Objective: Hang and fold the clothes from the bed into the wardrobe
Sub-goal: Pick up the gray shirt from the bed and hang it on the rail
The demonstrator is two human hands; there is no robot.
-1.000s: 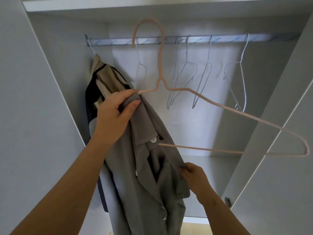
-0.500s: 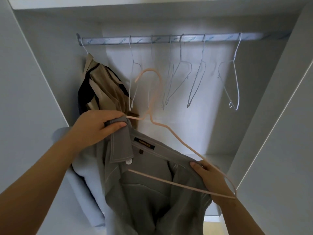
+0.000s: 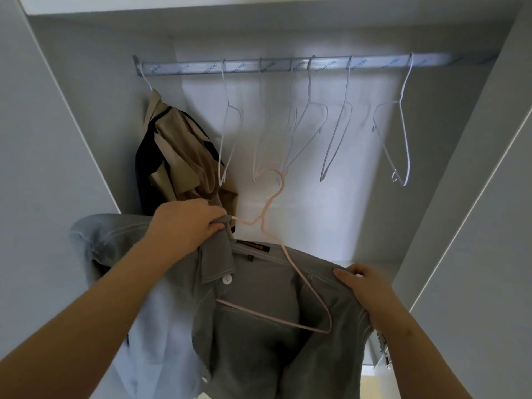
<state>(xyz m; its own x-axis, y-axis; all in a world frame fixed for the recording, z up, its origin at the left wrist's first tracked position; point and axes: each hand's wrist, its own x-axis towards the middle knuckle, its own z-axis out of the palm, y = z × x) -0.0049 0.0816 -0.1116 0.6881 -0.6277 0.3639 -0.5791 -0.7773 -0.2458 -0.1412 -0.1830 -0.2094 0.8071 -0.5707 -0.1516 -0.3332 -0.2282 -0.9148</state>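
Note:
A grey shirt hangs open below the wardrobe rail, with a pink hanger partly inside its collar. My left hand grips the shirt's left collar together with the hanger's left arm. On the right, my right hand holds the shirt's shoulder, which lies over the hanger's right arm. The hanger's hook is free in the air, below the rail.
A beige and dark garment hangs at the rail's left end. Several bare white wire hangers hang along the rail. Wardrobe side panels stand close on both sides, and a shelf board runs above.
The hanger has come down from rail height. The shirt's right shoulder has been pulled over the hanger's right arm, and the collar has opened up.

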